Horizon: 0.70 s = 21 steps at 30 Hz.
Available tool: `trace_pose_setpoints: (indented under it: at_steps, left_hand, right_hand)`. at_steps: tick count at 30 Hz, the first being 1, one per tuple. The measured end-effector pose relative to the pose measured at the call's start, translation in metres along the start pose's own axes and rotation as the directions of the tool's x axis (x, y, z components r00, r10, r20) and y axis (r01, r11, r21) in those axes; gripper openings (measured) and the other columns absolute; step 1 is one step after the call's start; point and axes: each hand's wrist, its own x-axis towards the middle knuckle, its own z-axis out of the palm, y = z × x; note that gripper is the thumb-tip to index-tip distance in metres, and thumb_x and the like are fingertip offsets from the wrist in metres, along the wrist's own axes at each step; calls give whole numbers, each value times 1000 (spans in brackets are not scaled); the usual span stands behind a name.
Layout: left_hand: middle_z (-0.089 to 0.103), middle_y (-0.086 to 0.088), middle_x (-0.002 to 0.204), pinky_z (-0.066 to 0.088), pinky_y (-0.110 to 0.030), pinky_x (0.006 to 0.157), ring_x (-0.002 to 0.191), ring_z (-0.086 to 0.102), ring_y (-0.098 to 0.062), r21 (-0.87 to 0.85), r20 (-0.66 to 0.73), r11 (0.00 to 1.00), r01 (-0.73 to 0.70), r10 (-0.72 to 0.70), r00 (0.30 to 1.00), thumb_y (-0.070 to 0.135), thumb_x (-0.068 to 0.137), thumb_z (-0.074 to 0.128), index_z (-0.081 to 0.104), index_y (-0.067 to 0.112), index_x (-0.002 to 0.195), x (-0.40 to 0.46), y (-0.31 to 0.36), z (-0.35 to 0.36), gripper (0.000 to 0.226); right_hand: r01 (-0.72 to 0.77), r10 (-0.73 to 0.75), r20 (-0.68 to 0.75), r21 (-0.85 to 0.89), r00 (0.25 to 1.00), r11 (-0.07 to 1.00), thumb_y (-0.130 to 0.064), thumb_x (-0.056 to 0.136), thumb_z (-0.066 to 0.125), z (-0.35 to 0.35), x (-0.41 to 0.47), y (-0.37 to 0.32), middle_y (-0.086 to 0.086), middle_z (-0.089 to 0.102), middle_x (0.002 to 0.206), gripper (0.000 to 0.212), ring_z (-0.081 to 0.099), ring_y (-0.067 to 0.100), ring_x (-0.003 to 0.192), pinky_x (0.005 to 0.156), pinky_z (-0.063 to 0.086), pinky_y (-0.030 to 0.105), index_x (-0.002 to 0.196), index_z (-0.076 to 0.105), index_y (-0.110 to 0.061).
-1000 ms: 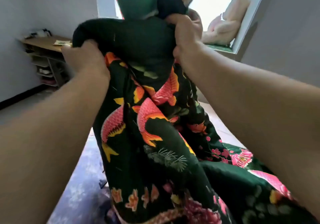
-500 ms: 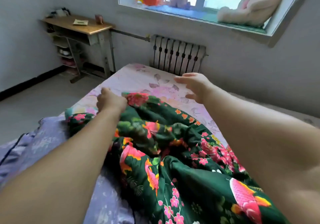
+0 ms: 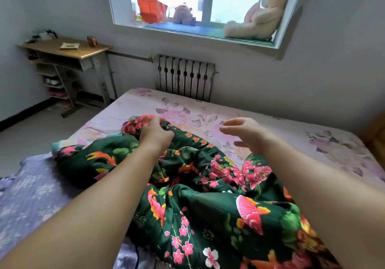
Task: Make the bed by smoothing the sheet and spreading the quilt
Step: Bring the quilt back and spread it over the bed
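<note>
A dark green quilt (image 3: 208,202) printed with pink and orange fish, pink blossoms and red peonies lies crumpled in a heap on the bed. It is bunched into deep folds, spreading from the near edge of the picture towards the middle of the mattress, with its far end gathered into a rumpled bundle showing red flowers. A pale pink sheet (image 3: 239,112) with a faded print of grey-mauve leaves and flowers covers the far half of the mattress, lying mostly flat with slight creases. The quilt overlaps the sheet's near part, leaving the far side and the right side uncovered.
</note>
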Motion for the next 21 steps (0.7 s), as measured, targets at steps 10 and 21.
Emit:
trace_pose_setpoints:
  at_steps: [10,21]
  left_hand:
    - [58,-12,107,48,-33,81,92,58,-28,50,48,999,5,-8,999,12,86,59,50,15,127,-149,64,91,42]
    - [57,-11,122,50,-36,87,97,60,-27,138,358,984,-117,61,932,16,87,61,49,17,130,-312,151,270,45]
  right_hand:
    - [-105,76,-112,-284,991,953,-26,83,72,-178,-117,138,7,67,100,31,57,17,81,59,41,23,109,67,-11]
    - [-334,246,-235,-502,940,798,-25,82,73,-351,-249,286,8,66,114,32,61,21,101,88,48,29,110,68,-11]
